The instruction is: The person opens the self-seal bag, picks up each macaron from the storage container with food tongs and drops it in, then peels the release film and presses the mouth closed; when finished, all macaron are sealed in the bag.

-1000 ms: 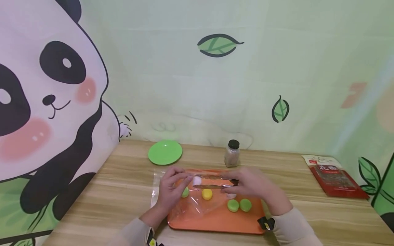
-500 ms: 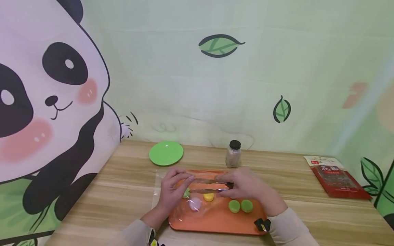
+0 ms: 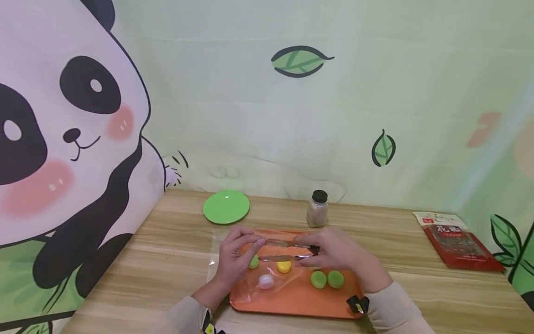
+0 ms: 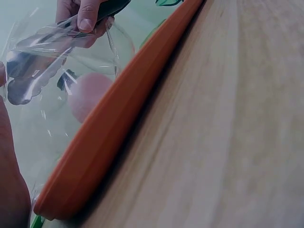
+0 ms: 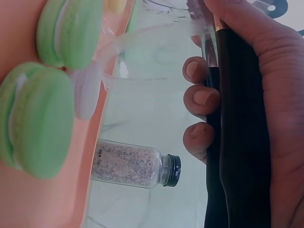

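Note:
My left hand (image 3: 235, 254) pinches the upper edge of a clear plastic bag (image 4: 52, 121) between thumb and fingers. My right hand (image 3: 337, 253) grips the black handles of metal food tongs (image 3: 283, 258); their scalloped ends reach into the bag, arms apart, with nothing between them. Lower in the bag lies a pale pink macaron (image 3: 266, 281), over the orange tray (image 3: 300, 307). A yellow macaron (image 3: 284, 266) and a green macaron (image 3: 253, 262) show near the bag. Two more green macarons (image 5: 47, 121) sit on the tray's right side, with a pale lilac macaron (image 5: 87, 92) beyond them.
At the back stand a green plate (image 3: 226, 207) and a black-capped glass jar (image 3: 318, 209) of pinkish grains. A red packet (image 3: 463, 246) lies on the wooden table (image 3: 167, 246) at the right. A panda-printed cloth (image 3: 233, 93) rises behind.
One second ago the tongs held the pale macaron up near my left fingers. It has dropped to the bottom of the bag, and the tongs have come apart. The left hand has barely moved.

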Demonstrator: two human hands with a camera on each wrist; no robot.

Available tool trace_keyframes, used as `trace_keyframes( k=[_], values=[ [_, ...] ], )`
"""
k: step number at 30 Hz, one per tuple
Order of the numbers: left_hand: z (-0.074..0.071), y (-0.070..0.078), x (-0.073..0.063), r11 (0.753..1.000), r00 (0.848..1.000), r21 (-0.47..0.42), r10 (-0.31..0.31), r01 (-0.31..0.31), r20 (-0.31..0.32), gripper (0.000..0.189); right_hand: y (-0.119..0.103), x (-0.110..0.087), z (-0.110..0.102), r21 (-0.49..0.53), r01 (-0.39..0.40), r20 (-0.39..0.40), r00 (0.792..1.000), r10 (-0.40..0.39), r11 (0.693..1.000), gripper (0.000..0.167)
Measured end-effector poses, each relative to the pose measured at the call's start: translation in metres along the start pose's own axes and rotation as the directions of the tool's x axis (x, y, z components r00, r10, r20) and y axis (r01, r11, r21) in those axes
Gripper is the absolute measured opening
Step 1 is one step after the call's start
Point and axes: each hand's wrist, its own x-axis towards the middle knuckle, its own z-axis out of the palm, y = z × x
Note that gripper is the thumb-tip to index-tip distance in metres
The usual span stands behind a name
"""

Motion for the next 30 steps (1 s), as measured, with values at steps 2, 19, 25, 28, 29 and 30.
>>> trace_keyframes(
  k=[2,19,25,28,29,30],
  values=[
    [0.0,0.0,0.001,1.0,1.0,0.003,0.003,-0.003,0.002,0.024,-0.001,-0.001,-0.002,0.006,-0.014,0.006,1.0,0.014,1.0,0.045],
    [0.0,0.003,0.004,0.999,1.0,-0.032,0.018,-0.018,-0.005,0.024,-0.003,-0.006,-0.012,-0.074,-0.116,0.018,0.993,0.118,0.99,0.072],
    [0.0,0.003,0.003,0.999,1.0,-0.034,-0.002,0.002,-0.002,0.023,-0.002,-0.007,-0.013,-0.082,-0.091,0.008,0.996,0.092,0.992,0.063],
    [0.0,0.003,0.002,1.0,1.0,-0.03,-0.003,0.003,-0.001,0.023,-0.003,-0.008,-0.015,-0.068,-0.111,0.015,0.994,0.113,0.991,0.065],
    [0.0,0.002,0.002,1.0,1.0,-0.028,0.0,0.0,-0.001,0.023,-0.004,-0.008,-0.016,-0.061,-0.118,0.015,0.993,0.119,0.991,0.067],
    [0.0,0.002,0.002,1.0,1.0,-0.025,0.001,-0.001,-0.001,0.023,-0.004,-0.008,-0.017,-0.053,-0.123,0.016,0.992,0.124,0.991,0.067]
  ],
)
